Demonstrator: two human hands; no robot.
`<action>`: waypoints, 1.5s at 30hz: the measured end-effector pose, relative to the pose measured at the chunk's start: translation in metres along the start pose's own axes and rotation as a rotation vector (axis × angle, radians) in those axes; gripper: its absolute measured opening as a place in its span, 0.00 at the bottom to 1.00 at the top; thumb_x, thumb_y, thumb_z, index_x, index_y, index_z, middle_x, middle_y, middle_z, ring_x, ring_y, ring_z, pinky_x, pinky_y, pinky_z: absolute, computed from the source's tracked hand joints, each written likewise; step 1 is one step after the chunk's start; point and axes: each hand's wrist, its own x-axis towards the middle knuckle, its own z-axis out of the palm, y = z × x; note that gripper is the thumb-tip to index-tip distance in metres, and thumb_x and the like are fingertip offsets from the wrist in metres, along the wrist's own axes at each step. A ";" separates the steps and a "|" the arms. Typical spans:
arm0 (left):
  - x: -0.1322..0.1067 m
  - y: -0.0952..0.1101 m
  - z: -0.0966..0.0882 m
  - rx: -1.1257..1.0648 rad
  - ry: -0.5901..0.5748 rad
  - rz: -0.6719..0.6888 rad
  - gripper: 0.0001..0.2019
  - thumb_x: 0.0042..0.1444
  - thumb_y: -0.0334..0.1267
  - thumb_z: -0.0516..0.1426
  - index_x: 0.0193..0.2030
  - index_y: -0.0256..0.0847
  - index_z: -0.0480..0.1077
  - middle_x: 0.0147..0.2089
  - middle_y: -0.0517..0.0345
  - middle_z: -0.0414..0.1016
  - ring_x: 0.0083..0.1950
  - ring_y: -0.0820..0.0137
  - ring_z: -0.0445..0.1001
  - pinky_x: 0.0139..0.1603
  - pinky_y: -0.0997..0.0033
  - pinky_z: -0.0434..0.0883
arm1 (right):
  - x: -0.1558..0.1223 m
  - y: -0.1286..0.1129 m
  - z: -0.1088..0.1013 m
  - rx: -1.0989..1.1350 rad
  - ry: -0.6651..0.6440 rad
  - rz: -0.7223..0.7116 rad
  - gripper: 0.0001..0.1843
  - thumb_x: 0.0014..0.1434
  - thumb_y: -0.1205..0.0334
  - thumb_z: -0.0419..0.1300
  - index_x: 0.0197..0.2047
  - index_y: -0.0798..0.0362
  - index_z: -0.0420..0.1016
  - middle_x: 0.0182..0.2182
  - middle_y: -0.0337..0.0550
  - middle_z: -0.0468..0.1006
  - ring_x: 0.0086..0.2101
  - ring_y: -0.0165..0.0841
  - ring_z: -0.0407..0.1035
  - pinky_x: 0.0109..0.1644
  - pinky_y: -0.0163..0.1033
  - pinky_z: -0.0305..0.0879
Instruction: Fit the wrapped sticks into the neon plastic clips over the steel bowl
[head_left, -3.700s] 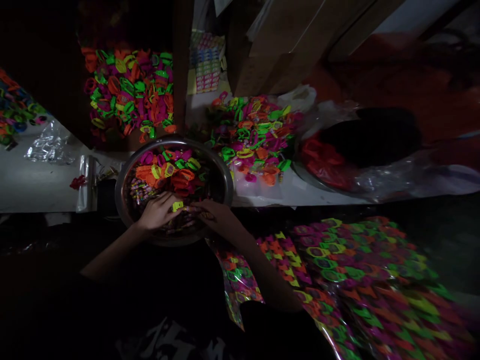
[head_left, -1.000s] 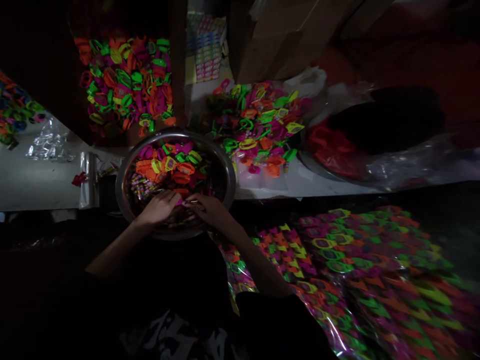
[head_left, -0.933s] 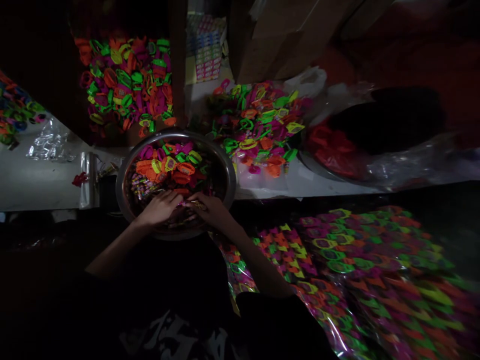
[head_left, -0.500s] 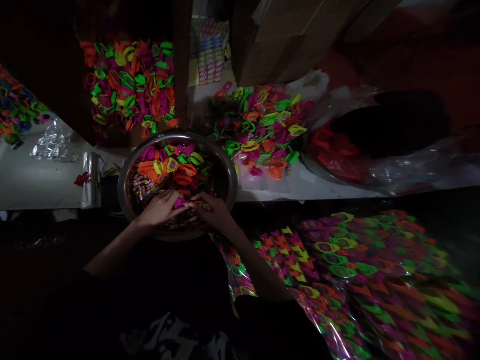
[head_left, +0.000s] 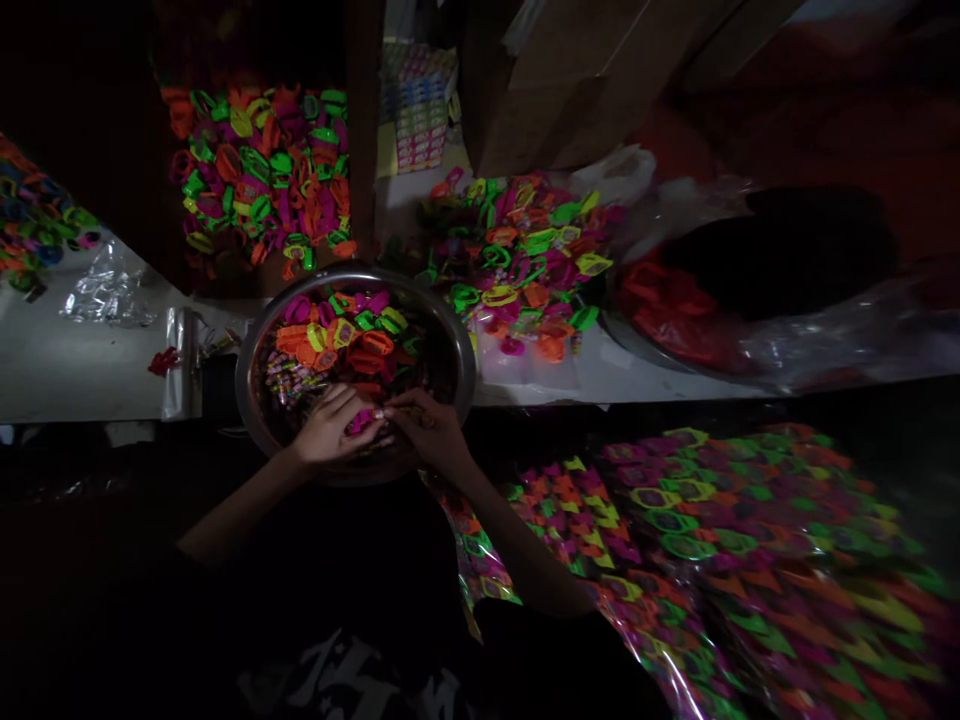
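Note:
A round metal bowl [head_left: 247,345] sits at the near table edge, filled with neon orange, green, pink and yellow plastic pieces [head_left: 352,335]. My left hand [head_left: 330,430] and my right hand [head_left: 431,430] meet over the bowl's near side. Both pinch a small pink plastic piece [head_left: 361,420] between their fingertips. The scene is dim, so the piece's shape is unclear.
More neon pieces lie heaped at the back left [head_left: 259,175], behind the bowl [head_left: 517,260] and at the far left [head_left: 34,225]. Cellophane sheets of packed pieces [head_left: 705,540] spread at the lower right. Cardboard boxes [head_left: 577,80] stand behind. Crumpled clear plastic [head_left: 105,295] lies on the white table.
Earlier my hands held a yellow-green piece; now they hold a pink one. Over the last second the hands have stayed over the bowl's near side, fingers working slightly.

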 end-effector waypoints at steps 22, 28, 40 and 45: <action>0.007 -0.067 0.022 0.397 -0.455 -0.152 0.13 0.60 0.38 0.54 0.50 0.36 0.68 0.48 0.48 0.74 0.52 0.61 0.69 0.55 0.59 0.63 | 0.018 0.038 -0.104 0.013 0.426 0.193 0.28 0.57 0.43 0.51 0.54 0.54 0.65 0.31 0.43 0.77 0.21 0.30 0.68 0.23 0.35 0.64; 0.015 -0.064 0.041 0.499 -0.456 -0.076 0.15 0.60 0.42 0.53 0.49 0.34 0.68 0.46 0.44 0.74 0.50 0.58 0.69 0.54 0.56 0.62 | 0.017 0.047 -0.069 -0.273 0.131 0.134 0.17 0.52 0.53 0.58 0.42 0.54 0.71 0.32 0.43 0.75 0.33 0.35 0.71 0.38 0.40 0.68; 0.020 -0.041 0.029 0.255 -0.415 -0.058 0.11 0.62 0.40 0.51 0.45 0.37 0.68 0.43 0.52 0.75 0.45 0.65 0.72 0.47 0.66 0.67 | 0.016 0.028 -0.031 -0.283 -0.118 0.052 0.13 0.59 0.55 0.55 0.44 0.51 0.73 0.36 0.42 0.80 0.37 0.35 0.74 0.43 0.39 0.67; 0.020 -0.026 0.014 0.237 -0.362 -0.064 0.11 0.62 0.44 0.52 0.42 0.37 0.67 0.40 0.52 0.74 0.44 0.65 0.73 0.42 0.69 0.68 | 0.015 0.025 -0.023 -0.317 -0.191 0.020 0.16 0.60 0.59 0.56 0.51 0.50 0.70 0.41 0.43 0.79 0.40 0.36 0.74 0.44 0.39 0.67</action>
